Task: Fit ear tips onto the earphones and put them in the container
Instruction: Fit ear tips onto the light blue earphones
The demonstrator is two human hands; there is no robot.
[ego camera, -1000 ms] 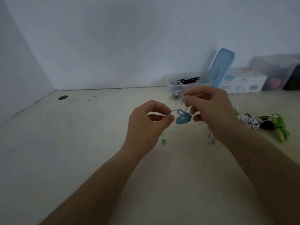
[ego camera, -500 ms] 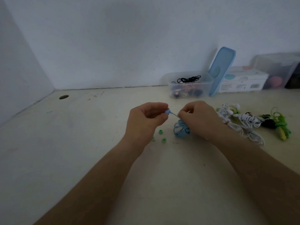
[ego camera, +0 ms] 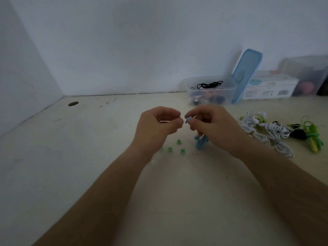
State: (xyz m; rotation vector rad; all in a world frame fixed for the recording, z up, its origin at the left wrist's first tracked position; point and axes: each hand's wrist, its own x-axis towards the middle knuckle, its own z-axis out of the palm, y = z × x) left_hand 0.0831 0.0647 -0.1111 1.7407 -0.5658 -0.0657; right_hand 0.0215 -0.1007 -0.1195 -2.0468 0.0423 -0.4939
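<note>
Earphones in blue [ego camera: 201, 143] hang bundled under the right hand [ego camera: 212, 125], just above the table [ego camera: 88, 166], which lies bare and wide to the left up to the side wall; the back wall runs behind. Along that back edge stands the clear container [ego camera: 211, 90], its blue lid [ego camera: 246, 75] leaning upright beside it. White earphones [ego camera: 266, 132] and green ones [ego camera: 312, 137] crowd the right side. Green ear tips [ego camera: 178, 142] lie scattered between the wrists. Right fingertips [ego camera: 192, 122] pinch a blue earbud [ego camera: 187, 119]. The left hand [ego camera: 158, 126] is curled, thumb and forefinger pressed together close beside the earbud; what they pinch cannot be made out.
</note>
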